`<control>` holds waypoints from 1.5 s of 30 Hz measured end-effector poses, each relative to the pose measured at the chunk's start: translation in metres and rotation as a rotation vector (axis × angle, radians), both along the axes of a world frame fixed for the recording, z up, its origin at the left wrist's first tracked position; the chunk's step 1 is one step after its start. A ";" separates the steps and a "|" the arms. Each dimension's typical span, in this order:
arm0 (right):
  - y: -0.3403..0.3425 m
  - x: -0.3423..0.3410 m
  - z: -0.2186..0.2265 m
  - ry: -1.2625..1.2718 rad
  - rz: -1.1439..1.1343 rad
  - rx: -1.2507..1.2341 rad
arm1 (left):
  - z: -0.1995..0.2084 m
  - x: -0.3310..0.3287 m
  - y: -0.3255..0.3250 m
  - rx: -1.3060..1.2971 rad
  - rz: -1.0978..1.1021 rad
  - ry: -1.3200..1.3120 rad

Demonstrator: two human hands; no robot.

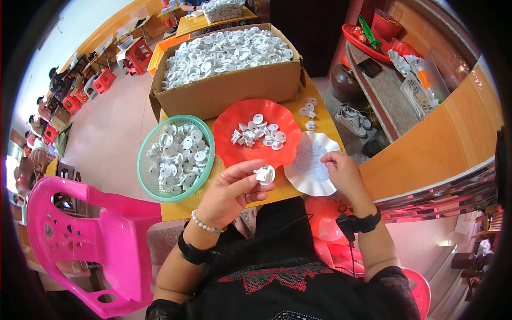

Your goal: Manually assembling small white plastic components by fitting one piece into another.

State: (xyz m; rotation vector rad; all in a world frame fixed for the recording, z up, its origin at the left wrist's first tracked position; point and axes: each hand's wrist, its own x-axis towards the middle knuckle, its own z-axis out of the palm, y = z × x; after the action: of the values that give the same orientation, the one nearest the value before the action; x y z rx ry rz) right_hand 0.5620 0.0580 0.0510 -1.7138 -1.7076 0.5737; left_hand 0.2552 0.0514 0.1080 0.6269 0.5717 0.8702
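Observation:
My left hand holds a small white plastic part with a round disc face between thumb and fingers, in front of the red dish. My right hand is closed in a pinch over the right side of a white scalloped plate. Whatever its fingertips hold is hidden or too small to name. Tiny pale pieces cover the plate's middle. Behind the left hand, a red wavy-edged dish carries several more white parts. A green mesh basket full of like parts stands to the left.
A cardboard box heaped with white parts fills the back of the yellow table. Several loose parts lie right of the red dish. A pink plastic chair stands left, a stone-topped ledge right. People sit far left.

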 end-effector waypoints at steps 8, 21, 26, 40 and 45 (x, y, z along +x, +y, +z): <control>-0.001 0.005 0.000 0.021 -0.068 -0.019 | -0.003 -0.005 -0.004 0.038 -0.016 -0.053; -0.033 -0.078 0.111 0.260 0.176 0.292 | 0.003 0.004 -0.002 -0.075 -0.072 -0.316; -0.035 -0.099 0.122 0.178 0.376 0.434 | -0.004 0.006 -0.007 -0.060 -0.109 -0.302; -0.035 -0.113 0.125 0.027 0.438 0.441 | -0.006 0.007 -0.011 0.003 -0.052 -0.154; -0.036 -0.111 0.128 -0.010 0.462 0.426 | -0.005 0.007 -0.011 0.007 -0.057 -0.142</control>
State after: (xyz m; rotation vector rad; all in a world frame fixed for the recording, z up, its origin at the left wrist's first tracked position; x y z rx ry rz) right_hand 0.4512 0.0222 0.1792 -1.0336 -2.0695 0.3597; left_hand 0.2618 0.0404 0.1028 0.5802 0.4210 0.8557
